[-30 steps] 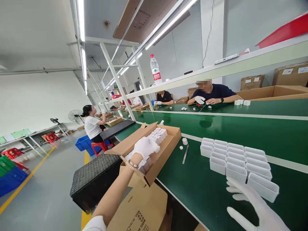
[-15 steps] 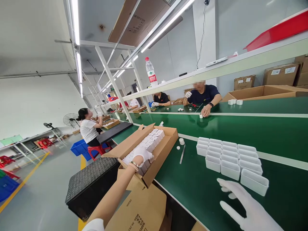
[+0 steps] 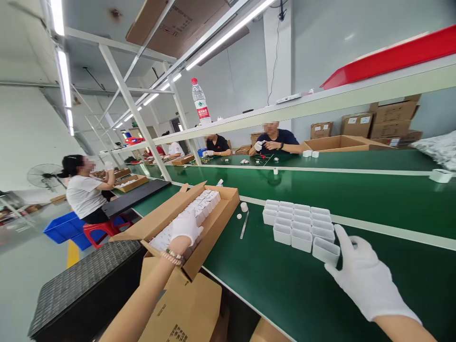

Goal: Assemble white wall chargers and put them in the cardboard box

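My gloved left hand (image 3: pixel 185 227) reaches into an open cardboard carton (image 3: pixel 218 227) packed with rows of small white boxes (image 3: pixel 205 202). Its fingers curl down over the near rows, and what they grip is hidden. My gloved right hand (image 3: pixel 363 275) lies at the near right end of a block of white open plastic trays (image 3: pixel 297 221) on the green table. Its fingers are spread, with thumb and forefinger on either side of the nearest tray (image 3: pixel 325 250).
A metal tool (image 3: pixel 244 224) and a small white cap (image 3: pixel 244 206) lie between carton and trays. A black crate (image 3: pixel 81 280) and another carton (image 3: pixel 185 308) sit below the table edge. Beyond the green belt (image 3: pixel 356 194), people work opposite (image 3: pixel 274 140) and at the left (image 3: pixel 83 190).
My left hand has drawn back along the carton toward its near end. My right hand has moved forward from the table's edge up to the nearest tray. The view has swung right.
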`<state>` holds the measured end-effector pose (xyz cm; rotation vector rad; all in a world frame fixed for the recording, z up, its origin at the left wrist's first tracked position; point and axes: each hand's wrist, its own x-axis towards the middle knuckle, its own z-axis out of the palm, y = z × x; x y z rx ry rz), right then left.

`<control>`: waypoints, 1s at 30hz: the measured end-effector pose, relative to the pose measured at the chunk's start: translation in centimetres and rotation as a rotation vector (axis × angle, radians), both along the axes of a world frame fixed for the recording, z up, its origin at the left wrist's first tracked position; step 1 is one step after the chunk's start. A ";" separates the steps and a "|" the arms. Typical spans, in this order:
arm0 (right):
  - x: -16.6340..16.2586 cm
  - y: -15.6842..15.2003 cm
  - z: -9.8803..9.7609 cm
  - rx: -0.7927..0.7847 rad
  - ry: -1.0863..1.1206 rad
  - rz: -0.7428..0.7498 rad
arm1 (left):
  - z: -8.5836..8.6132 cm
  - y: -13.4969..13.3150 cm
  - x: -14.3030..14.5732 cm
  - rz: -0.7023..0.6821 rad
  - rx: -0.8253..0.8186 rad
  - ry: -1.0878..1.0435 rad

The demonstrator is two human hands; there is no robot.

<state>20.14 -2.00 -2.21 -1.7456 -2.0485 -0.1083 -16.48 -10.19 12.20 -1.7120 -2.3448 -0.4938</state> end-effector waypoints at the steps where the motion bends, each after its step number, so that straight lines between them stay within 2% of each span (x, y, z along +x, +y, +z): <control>1: 0.1 0.0 -0.2 -0.079 0.022 -0.003 | 0.0 0.3 0.5 -0.036 -0.002 -0.005; 4: -0.1 0.0 -0.5 -0.234 0.083 0.022 | -0.9 1.9 2.6 -0.171 -0.021 -0.035; 10: -0.2 0.9 -0.1 -0.258 0.164 0.024 | -5.5 7.9 9.8 -0.440 -0.094 -0.123; 13: 0.0 1.5 -0.2 -0.289 0.242 0.035 | -7.7 10.9 12.8 -0.502 -0.072 -0.137; 15: 0.0 1.7 -0.4 -0.288 0.274 0.040 | -8.9 12.3 13.9 -0.531 -0.032 -0.141; 19: -0.2 2.3 -1.2 -0.285 0.313 0.011 | -10.7 13.4 13.0 -0.573 0.055 -0.164; 23: -0.8 2.7 -2.7 -0.241 0.369 -0.067 | -11.1 14.4 9.9 -0.554 0.114 -0.215; 26: -1.9 2.2 -3.2 -0.194 0.489 -0.017 | -10.9 15.5 8.4 -0.502 0.115 -0.275; 30: -3.1 1.4 -2.1 -0.114 0.687 0.083 | -10.9 15.6 8.1 -0.539 0.063 -0.362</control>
